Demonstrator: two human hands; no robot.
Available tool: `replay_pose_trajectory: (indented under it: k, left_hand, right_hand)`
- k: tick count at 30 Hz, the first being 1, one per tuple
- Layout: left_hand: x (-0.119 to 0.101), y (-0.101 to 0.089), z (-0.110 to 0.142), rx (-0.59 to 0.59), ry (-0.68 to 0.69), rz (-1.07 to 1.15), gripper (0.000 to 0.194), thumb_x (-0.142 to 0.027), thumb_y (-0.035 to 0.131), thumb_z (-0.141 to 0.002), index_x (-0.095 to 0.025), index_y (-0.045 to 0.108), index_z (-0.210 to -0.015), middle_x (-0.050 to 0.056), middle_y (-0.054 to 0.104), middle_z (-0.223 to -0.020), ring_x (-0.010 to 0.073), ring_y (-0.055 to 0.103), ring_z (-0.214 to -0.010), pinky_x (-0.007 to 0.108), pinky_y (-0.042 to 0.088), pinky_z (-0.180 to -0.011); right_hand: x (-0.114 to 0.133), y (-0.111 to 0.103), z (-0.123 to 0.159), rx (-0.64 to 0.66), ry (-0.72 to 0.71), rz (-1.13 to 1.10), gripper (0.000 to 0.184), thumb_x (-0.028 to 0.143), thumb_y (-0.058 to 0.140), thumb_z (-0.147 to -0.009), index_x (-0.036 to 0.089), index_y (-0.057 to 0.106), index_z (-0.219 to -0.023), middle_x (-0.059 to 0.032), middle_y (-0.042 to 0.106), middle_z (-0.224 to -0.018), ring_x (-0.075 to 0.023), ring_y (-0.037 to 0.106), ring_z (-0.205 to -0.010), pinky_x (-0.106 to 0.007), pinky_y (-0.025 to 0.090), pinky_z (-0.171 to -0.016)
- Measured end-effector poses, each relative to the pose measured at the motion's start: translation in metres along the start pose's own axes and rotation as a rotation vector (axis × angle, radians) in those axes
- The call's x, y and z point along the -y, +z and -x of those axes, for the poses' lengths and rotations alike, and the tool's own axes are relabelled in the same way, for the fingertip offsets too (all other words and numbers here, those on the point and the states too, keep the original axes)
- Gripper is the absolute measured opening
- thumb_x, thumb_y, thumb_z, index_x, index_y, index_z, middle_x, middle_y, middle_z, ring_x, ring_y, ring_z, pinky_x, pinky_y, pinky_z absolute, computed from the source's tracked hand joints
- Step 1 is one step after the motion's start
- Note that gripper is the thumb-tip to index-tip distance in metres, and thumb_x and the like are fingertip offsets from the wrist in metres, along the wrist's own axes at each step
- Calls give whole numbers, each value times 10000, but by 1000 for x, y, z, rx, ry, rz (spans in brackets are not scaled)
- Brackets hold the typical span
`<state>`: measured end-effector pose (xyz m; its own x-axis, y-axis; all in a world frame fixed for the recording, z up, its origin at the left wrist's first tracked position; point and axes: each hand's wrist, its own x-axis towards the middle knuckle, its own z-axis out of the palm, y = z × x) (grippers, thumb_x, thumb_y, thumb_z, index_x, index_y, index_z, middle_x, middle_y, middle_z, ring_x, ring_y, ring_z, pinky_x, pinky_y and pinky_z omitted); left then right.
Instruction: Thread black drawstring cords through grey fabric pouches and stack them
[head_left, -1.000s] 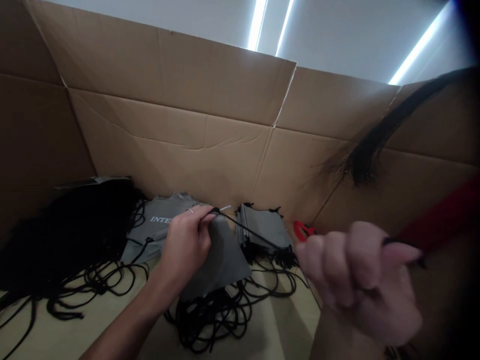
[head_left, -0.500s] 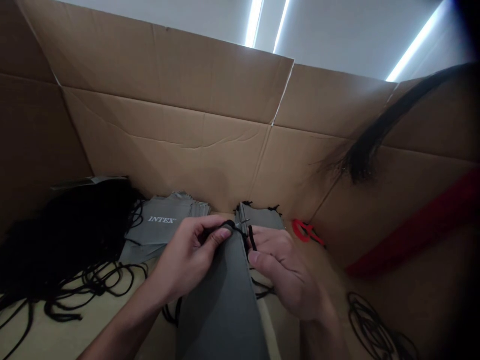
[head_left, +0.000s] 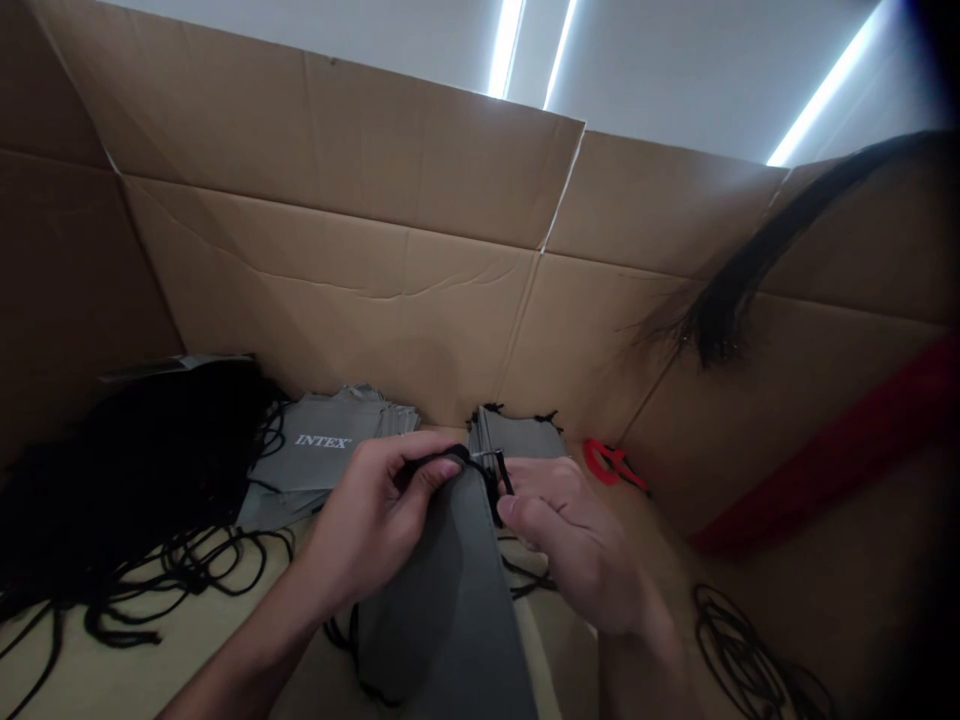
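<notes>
I hold a grey fabric bag [head_left: 450, 590] upright in front of me. My left hand [head_left: 375, 525] pinches its top edge together with a black cord [head_left: 439, 462]. My right hand [head_left: 574, 545] is closed at the other side of the top edge, gripping the cord end and a thin metal threading tool [head_left: 491, 458]. Both hands meet at the bag's mouth.
A stack of grey bags marked INTEX [head_left: 322, 450] lies behind my left hand, another stack [head_left: 525, 438] behind my right. Black cords [head_left: 150, 560] pile at the left. Red scissors [head_left: 611, 465] lie at the right. Cardboard walls [head_left: 375, 250] surround everything. More cord [head_left: 742, 650] coils lower right.
A second ago my right hand was raised near the camera, pulling the cord taut. It has come down to the bag's top edge beside my left hand, and the bag stands upright.
</notes>
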<state>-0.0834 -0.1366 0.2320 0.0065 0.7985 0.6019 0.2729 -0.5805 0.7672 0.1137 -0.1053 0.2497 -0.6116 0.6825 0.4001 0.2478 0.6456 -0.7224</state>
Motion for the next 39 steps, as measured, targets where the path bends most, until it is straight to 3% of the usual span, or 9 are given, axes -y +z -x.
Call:
replay_pose_trajectory:
  k: [7, 14, 22, 28, 34, 36, 39]
  left_hand:
    - [1, 0, 1, -46, -20, -138, 215, -181, 618, -977, -192, 832, -974, 23, 799, -827, 170, 721, -759, 251, 572, -751]
    - [5, 3, 1, -45, 72, -221, 227, -107, 581, -977, -190, 787, -927, 8, 746, -784, 149, 679, -732, 238, 537, -744]
    - [3, 2, 1, 20, 6, -149, 242, -141, 578, -1001, -202, 810, -974, 5, 767, -818, 153, 673, -746, 238, 502, -691]
    - [4, 2, 0, 92, -30, -5, 246, -191, 573, -1022, -195, 793, -910, 3, 763, -817, 166, 675, -786, 237, 515, -705]
    - [2, 1, 0, 99, -52, -69, 245, -230, 567, -1028, -176, 723, -847, 4, 730, -798, 167, 649, -766, 246, 482, -682]
    - [0, 0, 0, 112, -47, -86, 241, -234, 556, -1037, -180, 720, -869, -4, 728, -807, 164, 650, -778, 244, 477, -695]
    - [-1, -1, -1, 135, -54, -102, 258, -241, 538, -1048, -181, 712, -867, -8, 724, -805, 155, 627, -753, 244, 456, -668]
  right_hand:
    - [2, 0, 0, 43, 18, 8, 430, 248, 460, -920, 214, 240, -552, 17, 372, -600, -139, 389, -606, -363, 227, -609]
    - [2, 1, 2, 17, -23, 2, 433, 275, 438, -961, 222, 244, -578, 9, 399, -624, -146, 404, -616, -361, 251, -613]
    - [6, 2, 2, 6, -132, 55, 432, 245, 451, -967, 208, 281, -571, 19, 379, -587, -137, 411, -607, -338, 265, -593]
    - [4, 0, 2, -68, -94, 116, 467, 263, 437, -1036, 206, 289, -596, 10, 425, -630, -138, 432, -636, -342, 276, -614]
    - [4, -4, -1, -90, -33, 185, 458, 350, 437, -1105, 209, 377, -673, 37, 427, -643, -117, 412, -606, -324, 275, -586]
    - [4, -3, -2, -113, -9, 190, 373, 358, 472, -1107, 216, 475, -762, 50, 463, -667, -111, 431, -613, -303, 305, -580]
    - [2, 0, -1, -213, -23, 134, 63, 321, 551, -1082, 265, 556, -1109, 65, 543, -762, -111, 505, -656, -262, 395, -605]
